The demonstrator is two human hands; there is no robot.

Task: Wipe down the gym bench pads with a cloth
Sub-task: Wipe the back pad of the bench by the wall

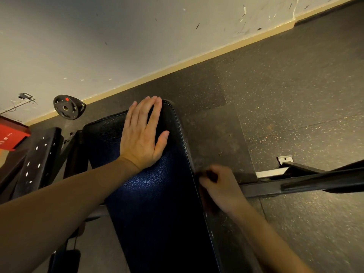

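The left hand [142, 133] lies flat, fingers straight, on the far end of the black bench pad [157, 203]. The right hand [220, 186] sits at the pad's right edge, blurred, fingers curled. Whether it grips anything cannot be told. A weight plate [67, 107] stands beyond the pad's far left corner.

Head view. Left hand [140, 134] lies flat, fingers straight, on the far end of the black pad [157, 213]. Right hand [222, 186], blurred, is curled at the pad's right edge, gripping a dark cloth [211, 175]. A plate [67, 107] leans against the wall [118, 36] on the speckled floor [295, 95].
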